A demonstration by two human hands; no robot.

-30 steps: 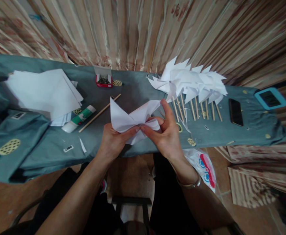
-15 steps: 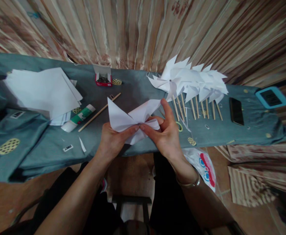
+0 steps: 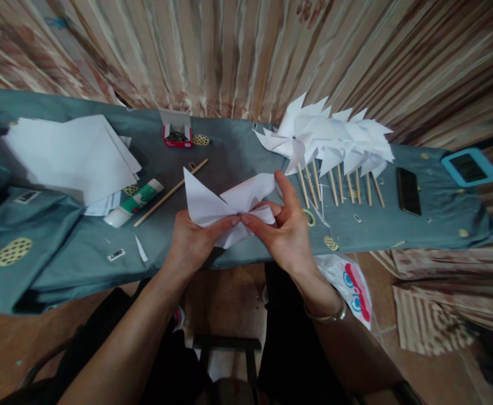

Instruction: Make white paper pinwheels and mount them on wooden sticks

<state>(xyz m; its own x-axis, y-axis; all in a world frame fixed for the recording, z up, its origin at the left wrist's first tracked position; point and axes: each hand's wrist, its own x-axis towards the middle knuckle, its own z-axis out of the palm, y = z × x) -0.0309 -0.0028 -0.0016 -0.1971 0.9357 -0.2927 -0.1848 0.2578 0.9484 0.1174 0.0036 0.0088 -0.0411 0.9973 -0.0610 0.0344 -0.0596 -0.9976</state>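
Note:
A white paper pinwheel (image 3: 206,201) is held in both hands above the table's front edge. My left hand (image 3: 191,239) grips its left side, the thumb pressed near the centre. My right hand (image 3: 286,228) pinches it from the right, its thumb meeting the left thumb at the middle and its index finger raised along the upper blade. The fingers behind the paper are hidden. A bare wooden stick (image 3: 171,193) lies to the left of the pinwheel, beside a green and white glue tube (image 3: 134,203).
White paper sheets (image 3: 71,157) lie at the left. A small red box (image 3: 177,136) of metal pieces stands at the back. Several finished pinwheels on sticks (image 3: 339,138) overlap at the right, near a phone (image 3: 408,191) and a blue-framed device (image 3: 469,167). Green-handled scissors (image 3: 311,218) lie partly hidden.
Almost nothing differs. Both hands keep the same hold on the paper pinwheel, and the view has shifted very slightly.

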